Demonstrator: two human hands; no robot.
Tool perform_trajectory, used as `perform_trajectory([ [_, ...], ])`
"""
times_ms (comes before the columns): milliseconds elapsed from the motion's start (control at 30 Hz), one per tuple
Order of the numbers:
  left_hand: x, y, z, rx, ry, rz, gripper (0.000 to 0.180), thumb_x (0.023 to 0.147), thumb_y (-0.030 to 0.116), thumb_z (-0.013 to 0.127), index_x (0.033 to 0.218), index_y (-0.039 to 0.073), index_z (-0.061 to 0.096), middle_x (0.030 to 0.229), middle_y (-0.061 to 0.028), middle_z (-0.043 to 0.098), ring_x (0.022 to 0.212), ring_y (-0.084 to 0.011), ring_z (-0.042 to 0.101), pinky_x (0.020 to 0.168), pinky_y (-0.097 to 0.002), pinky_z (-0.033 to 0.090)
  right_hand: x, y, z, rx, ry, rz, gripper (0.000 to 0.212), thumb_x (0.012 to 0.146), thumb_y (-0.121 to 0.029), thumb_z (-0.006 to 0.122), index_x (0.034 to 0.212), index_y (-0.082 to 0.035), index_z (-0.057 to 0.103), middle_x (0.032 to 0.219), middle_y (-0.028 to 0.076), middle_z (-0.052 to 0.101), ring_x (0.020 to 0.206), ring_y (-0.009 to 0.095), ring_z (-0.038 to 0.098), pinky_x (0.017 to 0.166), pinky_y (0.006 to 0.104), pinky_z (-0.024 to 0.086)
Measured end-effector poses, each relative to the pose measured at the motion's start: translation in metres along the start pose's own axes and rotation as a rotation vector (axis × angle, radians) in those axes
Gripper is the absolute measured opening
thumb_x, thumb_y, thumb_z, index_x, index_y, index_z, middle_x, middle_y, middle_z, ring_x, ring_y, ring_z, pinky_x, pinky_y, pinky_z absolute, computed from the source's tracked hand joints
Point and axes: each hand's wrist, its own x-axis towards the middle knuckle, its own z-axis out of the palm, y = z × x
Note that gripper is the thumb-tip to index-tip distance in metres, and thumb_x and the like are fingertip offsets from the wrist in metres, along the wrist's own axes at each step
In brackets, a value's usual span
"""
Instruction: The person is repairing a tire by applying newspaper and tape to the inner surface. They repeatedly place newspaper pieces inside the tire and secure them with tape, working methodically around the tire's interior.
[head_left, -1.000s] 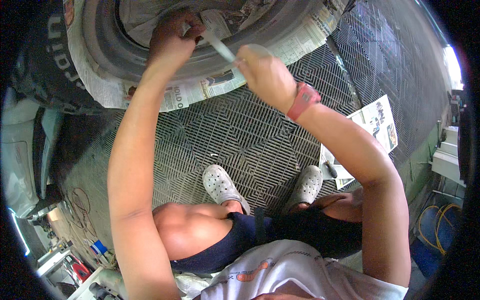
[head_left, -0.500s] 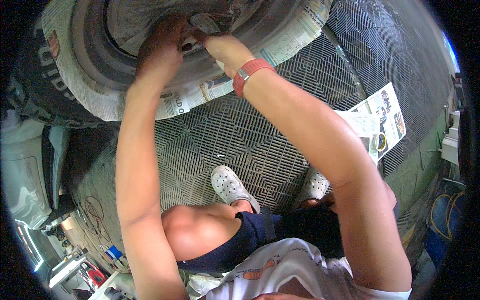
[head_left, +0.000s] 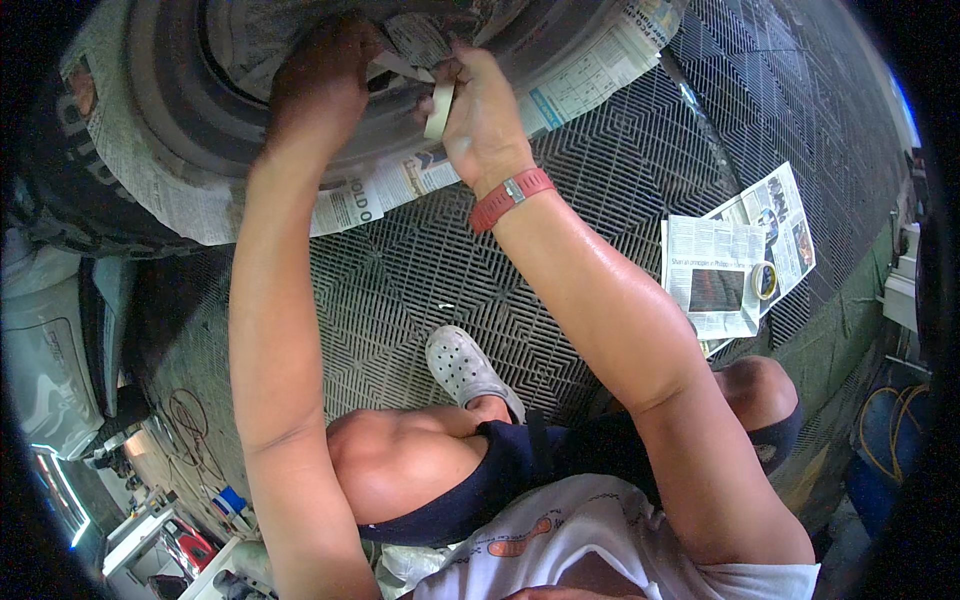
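Observation:
A wheel rim [head_left: 180, 95] stands in front of me inside a black tire [head_left: 60, 205]. Sheets of newspaper [head_left: 400, 185] lie around the rim, covering the tire's sidewall. In my right hand [head_left: 490, 120] is a roll of pale masking tape [head_left: 438, 108], seen nearly edge-on. A short tape strip [head_left: 400, 66] stretches from it to the fingers of my left hand [head_left: 322, 85], which is in shadow over the rim's inner part. Those left fingers look closed on the strip's end, though partly hidden.
Newspaper sheets [head_left: 715, 260] lie on the dark grid floor mat [head_left: 590, 240] at the right, with another tape roll [head_left: 764, 281] on them. A grey vehicle panel [head_left: 50, 350] is at the left. Cables [head_left: 185, 430] lie behind it, near a cluttered workbench [head_left: 140, 540].
My right hand has turned and drawn back toward me and right, bringing the tape roll and stretched strip into view. My left hand stays at the rim. My right knee now shows.

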Motion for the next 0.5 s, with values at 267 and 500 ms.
perform_trajectory([
  [267,0.010,0.001,0.006,-0.040,-0.074,-0.171,0.033,0.095,0.002,0.054,0.126,0.004,0.067,0.120,-0.0235,0.070,0.114,-0.0440,0.066,0.101,-0.0511,0.053,0.007,0.009,0.006,-0.417,0.100,-0.341,0.034,0.087,-0.013,0.086,0.114,0.001,0.072,0.086,0.002,0.068,0.070,0.014,0.057,0.064,0.0292,0.047],
  [500,0.007,-0.020,0.018,0.119,0.079,-0.059,0.033,0.097,0.004,0.054,0.127,0.003,0.066,0.124,-0.0243,0.069,0.117,-0.0447,0.065,0.100,-0.0527,0.053,0.010,0.022,-0.003,-0.606,0.158,-0.308,0.014,0.086,-0.009,0.084,0.096,0.001,0.079,0.086,0.006,0.073,0.073,0.015,0.059,0.070,0.0316,0.049],
])
